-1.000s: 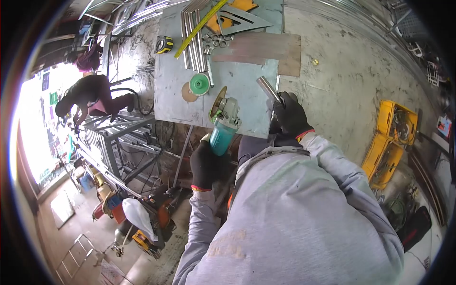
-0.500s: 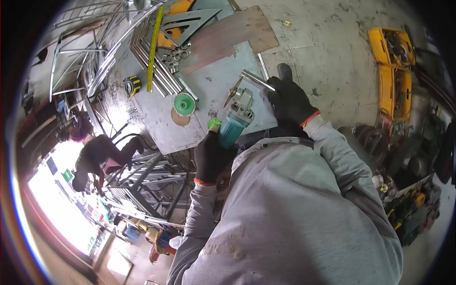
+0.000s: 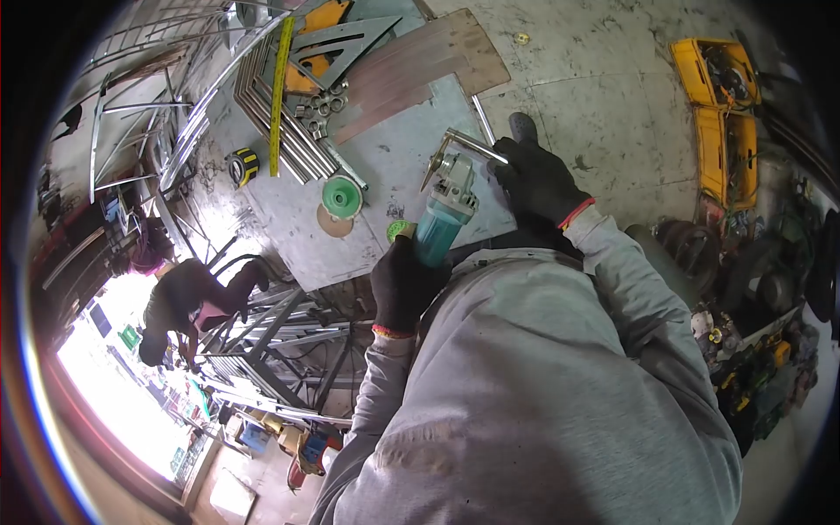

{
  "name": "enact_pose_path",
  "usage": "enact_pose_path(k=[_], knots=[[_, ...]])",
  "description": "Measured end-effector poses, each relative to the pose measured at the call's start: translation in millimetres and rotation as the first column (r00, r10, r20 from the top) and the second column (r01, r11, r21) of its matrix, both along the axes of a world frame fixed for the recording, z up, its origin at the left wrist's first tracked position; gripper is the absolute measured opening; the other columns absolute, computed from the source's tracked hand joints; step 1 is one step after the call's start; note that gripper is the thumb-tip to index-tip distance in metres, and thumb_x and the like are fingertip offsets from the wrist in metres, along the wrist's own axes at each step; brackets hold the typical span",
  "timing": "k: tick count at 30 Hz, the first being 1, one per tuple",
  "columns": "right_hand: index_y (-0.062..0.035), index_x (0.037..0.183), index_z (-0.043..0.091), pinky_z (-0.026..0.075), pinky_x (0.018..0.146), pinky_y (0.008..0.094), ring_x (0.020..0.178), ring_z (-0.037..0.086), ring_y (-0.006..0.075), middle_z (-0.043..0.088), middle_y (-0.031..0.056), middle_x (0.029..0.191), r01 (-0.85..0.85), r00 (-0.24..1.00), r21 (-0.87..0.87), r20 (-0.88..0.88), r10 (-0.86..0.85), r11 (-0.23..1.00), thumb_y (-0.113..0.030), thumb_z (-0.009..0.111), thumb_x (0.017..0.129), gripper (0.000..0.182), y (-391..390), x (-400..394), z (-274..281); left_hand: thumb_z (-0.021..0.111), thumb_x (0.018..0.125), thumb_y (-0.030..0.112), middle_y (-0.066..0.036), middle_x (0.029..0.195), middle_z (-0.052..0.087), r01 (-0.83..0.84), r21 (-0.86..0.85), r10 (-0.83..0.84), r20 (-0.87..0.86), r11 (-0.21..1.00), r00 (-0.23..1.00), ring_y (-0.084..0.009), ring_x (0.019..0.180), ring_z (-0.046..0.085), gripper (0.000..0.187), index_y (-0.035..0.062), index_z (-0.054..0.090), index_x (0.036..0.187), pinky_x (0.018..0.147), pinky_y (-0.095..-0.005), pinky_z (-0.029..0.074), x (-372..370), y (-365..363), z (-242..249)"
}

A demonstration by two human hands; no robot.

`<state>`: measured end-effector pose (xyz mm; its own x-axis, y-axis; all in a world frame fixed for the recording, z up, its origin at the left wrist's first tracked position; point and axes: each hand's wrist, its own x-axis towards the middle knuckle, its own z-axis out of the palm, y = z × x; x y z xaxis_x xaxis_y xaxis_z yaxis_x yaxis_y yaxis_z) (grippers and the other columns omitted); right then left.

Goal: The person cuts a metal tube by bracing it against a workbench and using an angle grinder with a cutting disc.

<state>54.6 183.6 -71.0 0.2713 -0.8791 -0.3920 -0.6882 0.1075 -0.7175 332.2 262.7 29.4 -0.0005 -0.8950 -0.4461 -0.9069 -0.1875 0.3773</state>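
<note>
My left hand (image 3: 407, 284), in a black glove, is wrapped round the teal body of an angle grinder (image 3: 444, 219). The grinder's thin disc (image 3: 430, 171) is seen nearly edge-on and meets the near end of a bent metal tube (image 3: 472, 145). My right hand (image 3: 538, 179), also gloved in black, grips the other end of that tube. A green round disc (image 3: 341, 198) lies on the grey metal sheet (image 3: 297, 249) to the left of the grinder. Part of a second green piece (image 3: 396, 229) shows beside my left thumb.
Bent metal tubes (image 3: 293, 144), a yellow ruler (image 3: 280, 96), a tape measure (image 3: 242, 166), metal rings (image 3: 325, 107) and a set square (image 3: 354, 44) lie further up. Yellow crates (image 3: 728, 157) stand at right. Another person (image 3: 184, 302) bends over at the left, near metal frames.
The grinder and my left hand have shifted slightly right, bringing the disc closer to the tube's end. My right hand keeps its hold on the tube. The view has moved slightly.
</note>
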Motion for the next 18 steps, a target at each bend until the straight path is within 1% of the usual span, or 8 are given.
enact_pose_path(k=[2,8,11,18], knots=[[-0.0159,0.123,0.067,0.057,0.087,0.0551,0.105,0.071,0.0441,0.073,0.0170,0.107,-0.012,1.000,-0.017,-0.005,0.012,1.000,-0.036,0.061,0.109,0.025,-0.9,-0.8,-2.7,0.092,0.077,0.039,-0.017,0.093,0.079,0.000,0.001,0.000,0.004,1.000,1.000,-0.0433,0.088,0.079,0.055,0.0123,0.071,0.121,0.072,-0.0521,0.063,-0.6,-0.8,-1.7],[-0.0166,0.127,0.068,0.058,0.089,0.0534,0.106,0.072,0.0430,0.072,0.0153,0.111,-0.014,1.000,-0.017,0.000,0.014,1.000,-0.041,0.059,0.111,0.031,1.2,-2.3,-11.6,0.093,0.078,0.038,-0.017,0.092,0.079,0.006,-0.024,-0.006,-0.018,1.000,1.000,-0.0437,0.087,0.078,0.055,0.0121,0.070,0.121,0.071,-0.0529,0.063,-1.7,-0.4,-5.5],[-0.0169,0.129,0.068,0.058,0.089,0.0527,0.107,0.072,0.0425,0.072,0.0160,0.111,-0.011,1.000,0.028,0.008,0.011,1.000,-0.042,0.059,0.111,0.033,-0.9,-3.6,-7.6,0.093,0.078,0.039,-0.017,0.092,0.079,0.013,-0.017,-0.014,-0.020,1.000,1.000,-0.0438,0.087,0.078,0.055,0.0121,0.070,0.120,0.070,-0.0528,0.062,-1.4,-0.7,-4.2],[-0.0168,0.130,0.068,0.057,0.089,0.0536,0.106,0.072,0.0437,0.072,0.0189,0.110,-0.016,1.000,0.032,0.025,0.015,0.999,-0.040,0.060,0.110,0.032,-2.1,-5.0,-10.7,0.093,0.078,0.041,-0.017,0.092,0.079,0.002,-0.003,-0.002,-0.031,1.000,1.000,-0.0440,0.086,0.078,0.054,0.0117,0.071,0.118,0.071,-0.0531,0.062,-3.9,-0.3,-4.3]])
